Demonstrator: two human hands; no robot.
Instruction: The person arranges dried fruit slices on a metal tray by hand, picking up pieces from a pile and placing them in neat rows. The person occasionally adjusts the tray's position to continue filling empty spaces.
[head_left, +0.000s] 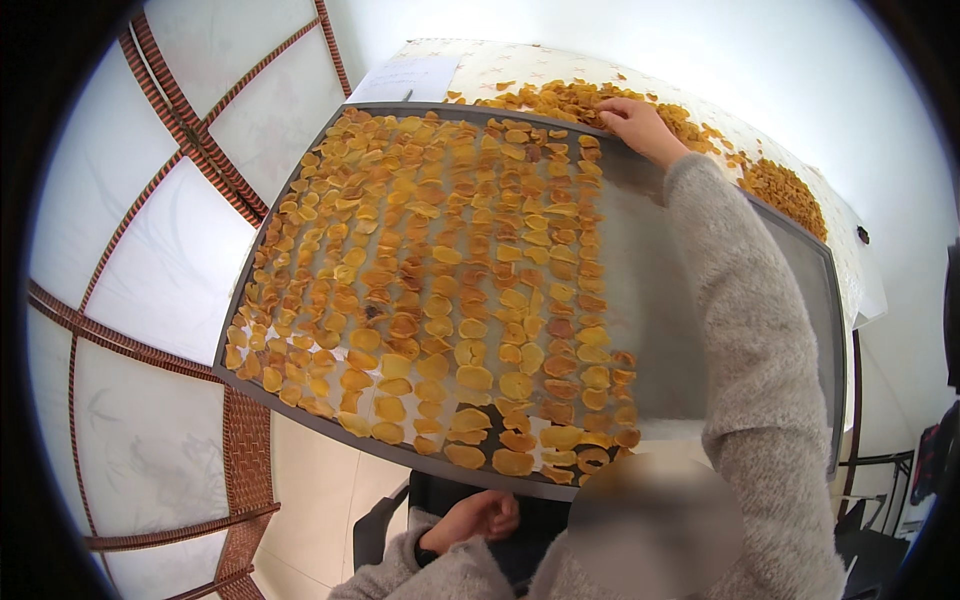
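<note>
A dark-framed mesh screen (656, 352) lies tilted before me, its near edge above my lap. Rows of thin yellow-orange dried slices (472, 376) cover its left and middle parts. My right hand (637, 126) reaches over the far frame, fingertips at a heap of loose slices (559, 99). Whether a slice is between those fingers cannot be made out. Below the near edge, my left hand (484, 516) rests by my lap with curled fingers and nothing visible in it.
Beyond the screen is a table with a patterned cover (495, 60), bearing a sheet of paper with writing (409, 79). A second heap of smaller pieces (784, 191) sits at the far right. A folding screen with woven trim (247, 442) stands left. Chair parts (877, 480) show at right.
</note>
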